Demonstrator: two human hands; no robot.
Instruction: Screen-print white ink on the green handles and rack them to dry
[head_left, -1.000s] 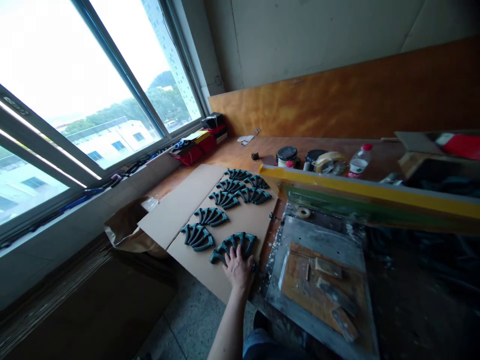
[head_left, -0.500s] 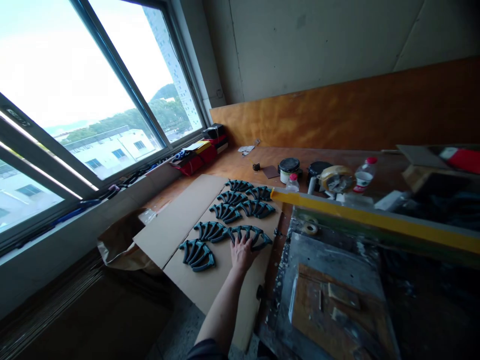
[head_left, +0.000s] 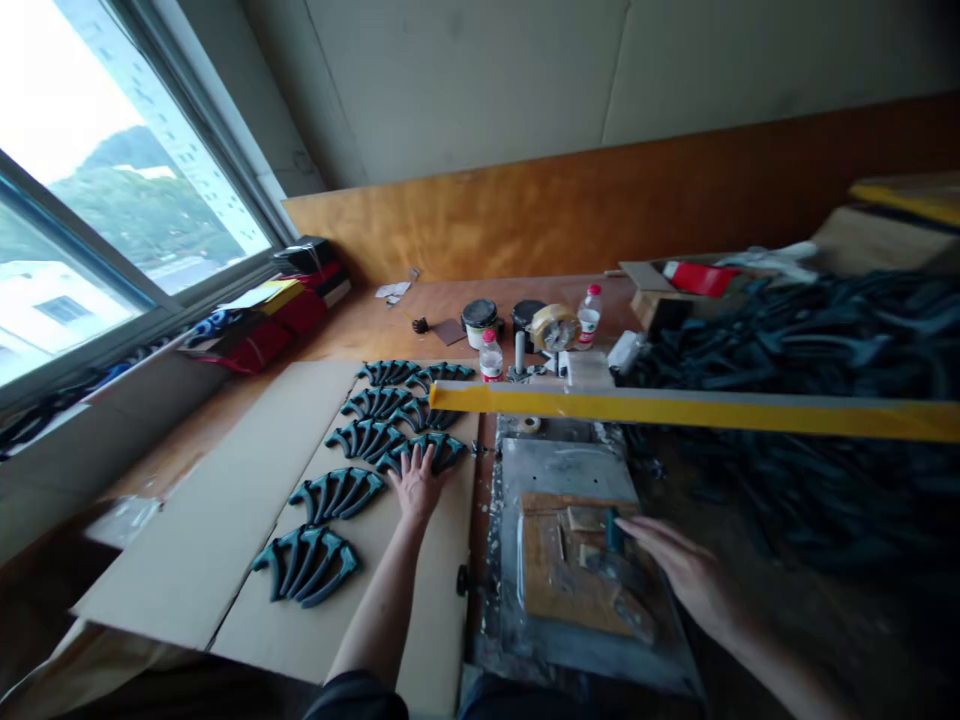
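My left hand (head_left: 417, 490) lies with fingers spread at the near edge of a fanned group of dark teal curved handle-shaped parts (head_left: 442, 450). Its fingertips seem to touch them. More such fans, like the nearest one (head_left: 309, 565), rest in two columns on a cardboard sheet (head_left: 281, 420). My right hand (head_left: 679, 565), smeared by motion, has its fingertips closed on one dark teal curved part (head_left: 615, 532). That part is over a wooden block fixture (head_left: 544, 580) on a grey metal plate (head_left: 570, 460); whether it touches the wood I cannot tell.
A yellow-edged bar (head_left: 690, 405) crosses above the fixture. Behind it stand lidded tubs (head_left: 480, 318), a tape roll (head_left: 555, 328) and red-capped bottles (head_left: 589, 315). A large heap of dark parts (head_left: 810, 370) fills the right side. A window is at left.
The view has swung right. My right hand has come into view with a teal part at the fixture. My left hand has spread its fingers and remains by the same fan.
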